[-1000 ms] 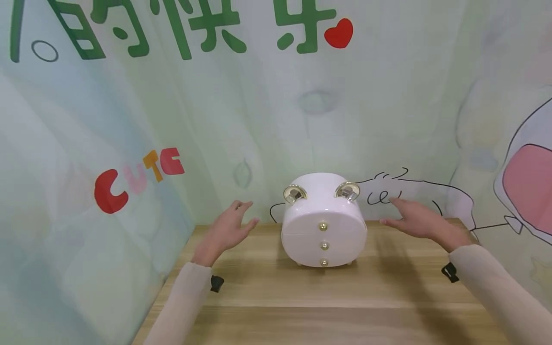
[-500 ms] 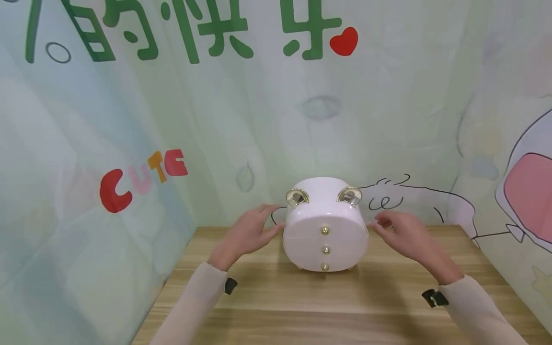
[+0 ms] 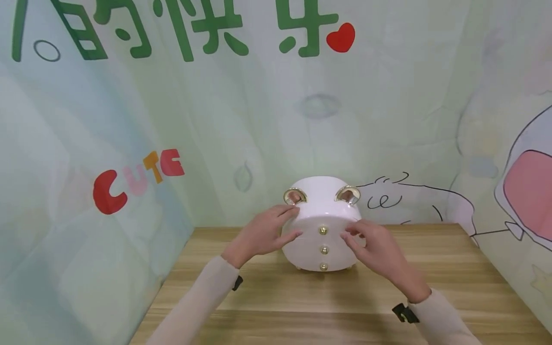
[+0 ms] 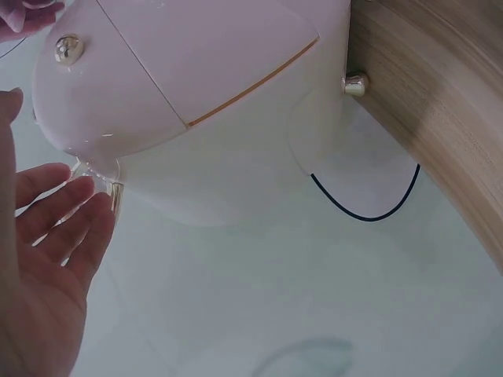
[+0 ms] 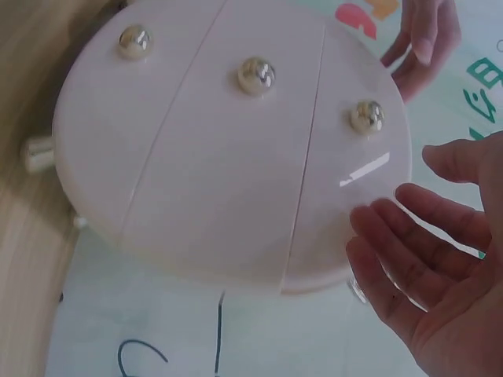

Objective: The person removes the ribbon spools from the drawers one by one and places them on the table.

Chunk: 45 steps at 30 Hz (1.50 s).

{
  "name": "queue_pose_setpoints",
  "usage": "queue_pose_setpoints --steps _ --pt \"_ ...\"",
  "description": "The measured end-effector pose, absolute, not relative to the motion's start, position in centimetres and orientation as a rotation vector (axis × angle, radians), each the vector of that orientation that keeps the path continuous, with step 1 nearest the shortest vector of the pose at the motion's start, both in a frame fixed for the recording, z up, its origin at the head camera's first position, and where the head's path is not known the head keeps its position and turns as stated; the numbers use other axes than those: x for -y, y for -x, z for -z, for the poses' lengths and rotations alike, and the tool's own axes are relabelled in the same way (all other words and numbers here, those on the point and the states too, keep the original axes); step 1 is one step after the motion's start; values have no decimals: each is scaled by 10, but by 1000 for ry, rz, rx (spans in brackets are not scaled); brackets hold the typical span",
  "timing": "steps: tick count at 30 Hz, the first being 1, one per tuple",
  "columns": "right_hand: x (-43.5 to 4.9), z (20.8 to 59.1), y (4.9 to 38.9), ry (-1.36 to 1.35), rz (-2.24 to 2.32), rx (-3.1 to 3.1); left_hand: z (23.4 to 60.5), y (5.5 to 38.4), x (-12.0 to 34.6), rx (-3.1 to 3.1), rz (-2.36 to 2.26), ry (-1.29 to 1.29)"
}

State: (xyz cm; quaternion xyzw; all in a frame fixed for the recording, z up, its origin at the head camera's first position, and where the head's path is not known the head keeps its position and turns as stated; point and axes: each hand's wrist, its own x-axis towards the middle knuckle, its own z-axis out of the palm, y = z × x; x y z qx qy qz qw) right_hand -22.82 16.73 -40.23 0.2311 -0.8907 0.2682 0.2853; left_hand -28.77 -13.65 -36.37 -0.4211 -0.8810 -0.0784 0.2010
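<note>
A glossy pale pink, oval-fronted drawer box point(image 3: 320, 211) stands on the table, with two gold-rimmed ears on top and a column of gold knobs point(image 3: 323, 230). Seams split its front into three drawers, plain in the right wrist view. My left hand point(image 3: 263, 233) is at the box's upper left, its fingers by the left ear; whether they touch cannot be told. At the upper right of the front is my right hand point(image 3: 377, 247), fingers slightly bent, beside the top drawer point(image 5: 354, 157). Neither hand holds anything. Both sleeves carry a dark strap piece at the wrist.
The wooden table point(image 3: 258, 297) runs up to a printed fabric backdrop point(image 3: 241, 120) behind the box. That cloth also covers the left and right sides, with green characters, a red heart and a cartoon drawing.
Both hands have come inward from either side of the box to its upper front. The box stays in place, and the head view has shifted slightly.
</note>
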Motion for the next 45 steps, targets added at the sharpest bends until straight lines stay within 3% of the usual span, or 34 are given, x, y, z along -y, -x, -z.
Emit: queue_pose_setpoints --steps 23,45 --pt "-117 442 246 -689 -454 2102 357 302 127 2538 74 1272" --pt "-111 444 259 -733 -230 1980 363 305 136 2592 -104 1357"
